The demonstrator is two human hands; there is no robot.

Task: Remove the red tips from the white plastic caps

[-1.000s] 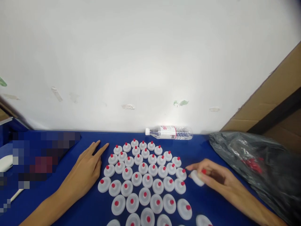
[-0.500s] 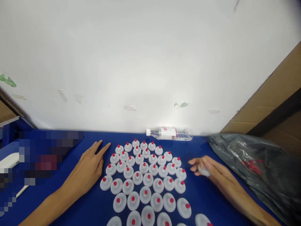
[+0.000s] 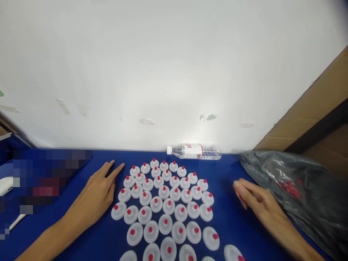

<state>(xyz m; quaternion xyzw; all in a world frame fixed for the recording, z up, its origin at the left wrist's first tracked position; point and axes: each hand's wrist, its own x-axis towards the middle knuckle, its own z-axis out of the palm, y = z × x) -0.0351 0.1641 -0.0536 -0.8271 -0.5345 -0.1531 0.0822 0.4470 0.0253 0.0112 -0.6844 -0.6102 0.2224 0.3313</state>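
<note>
Several white caps with red tips [image 3: 168, 206] stand in tight rows on the blue table [image 3: 233, 221]. My left hand [image 3: 96, 197] lies flat, palm down, fingers apart, just left of the caps, its forefinger close to the far-left ones. My right hand [image 3: 254, 199] rests palm down to the right of the caps, fingers together and slightly curled, between the caps and a black plastic bag [image 3: 296, 192]. No cap shows in or under this hand. One more cap [image 3: 232, 253] sits apart at the bottom edge.
A clear water bottle [image 3: 194, 151] lies on its side at the table's far edge against the white wall. The black bag, with red pieces showing inside, fills the right side. A cardboard box [image 3: 318, 119] stands behind it. A blurred patch and a white object [image 3: 5, 185] lie at the left.
My right hand held a white cap beside the rows, then drew right toward the black bag; the cap is out of sight now. My left hand has stayed in place.
</note>
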